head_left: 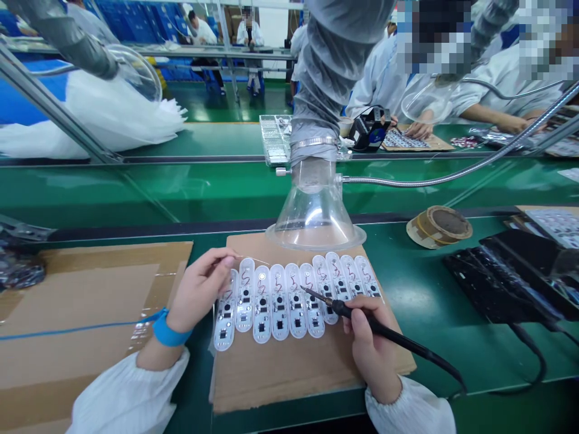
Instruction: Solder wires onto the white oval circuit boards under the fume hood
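Note:
My right hand (pixel 371 340) is closed around the handle of a soldering iron (pixel 344 310). The iron's tip points left, at the upper part of the white oval circuit boards (pixel 297 310), close to the red wires. Several of these boards stand side by side in a row on a cardboard sheet (pixel 289 380). Between the thumb and finger of my left hand (pixel 199 292), at the row's left end, is a thin solder wire (pixel 253 260) reaching right above the boards. A blue wrist strap (pixel 170 330) circles my left wrist. Whether the tip touches a board, I cannot tell.
A clear fume hood (pixel 316 220) hangs just behind the boards. To the right are a round tape-like roll (pixel 438 226) and a black device (pixel 493 277) with cables. More cardboard (pixel 90 355) lies on the left. Other people work across the line.

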Demonstrator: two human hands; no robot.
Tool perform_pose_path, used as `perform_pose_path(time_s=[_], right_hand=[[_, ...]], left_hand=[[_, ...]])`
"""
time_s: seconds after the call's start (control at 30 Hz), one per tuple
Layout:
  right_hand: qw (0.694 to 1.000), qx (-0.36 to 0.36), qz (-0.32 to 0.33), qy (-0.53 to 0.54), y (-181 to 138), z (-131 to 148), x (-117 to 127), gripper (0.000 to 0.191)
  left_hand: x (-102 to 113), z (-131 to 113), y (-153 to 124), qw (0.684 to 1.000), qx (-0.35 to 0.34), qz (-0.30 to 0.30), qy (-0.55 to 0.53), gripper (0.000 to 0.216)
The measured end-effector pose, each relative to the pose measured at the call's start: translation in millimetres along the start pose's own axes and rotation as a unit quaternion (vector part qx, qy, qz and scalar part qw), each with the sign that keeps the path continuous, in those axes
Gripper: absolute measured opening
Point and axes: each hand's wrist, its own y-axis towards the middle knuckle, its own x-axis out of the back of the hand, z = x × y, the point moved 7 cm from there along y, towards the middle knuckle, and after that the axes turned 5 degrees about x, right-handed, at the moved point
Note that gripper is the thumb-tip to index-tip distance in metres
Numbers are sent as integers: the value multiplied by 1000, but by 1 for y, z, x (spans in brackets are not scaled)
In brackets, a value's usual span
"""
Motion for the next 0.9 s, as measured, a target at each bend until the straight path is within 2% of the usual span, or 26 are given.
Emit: perform_pose_path(time_s=[0.07, 0.13, 0.27, 0.37, 0.5, 0.67, 0.9], right_hand=[[1000, 4, 14, -8, -1, -3, 0, 27], [999, 3, 26, -18, -3, -5, 1, 26], [998, -2, 63, -25, -5, -2, -7, 23], [997, -5, 79, -11, -7, 5, -21, 23], [997, -3, 76, -12, -9, 10, -33, 21], [996, 1, 88, -31, -9, 8, -34, 19], [994, 26, 93, -51, -5, 15, -37, 20]], left_hand=[[7, -1, 3, 1000, -11, 4, 27, 21], [11, -12, 2, 993, -67, 6, 101, 16], [4, -30, -6, 976, -154, 21, 152, 11], [-6, -31, -10, 977, -157, 46, 139, 12], [-12, -28, -9, 983, -128, 73, 105, 12], [-22, -34, -13, 973, -168, 119, 105, 16], [-30, -33, -15, 964, -190, 125, 135, 16]])
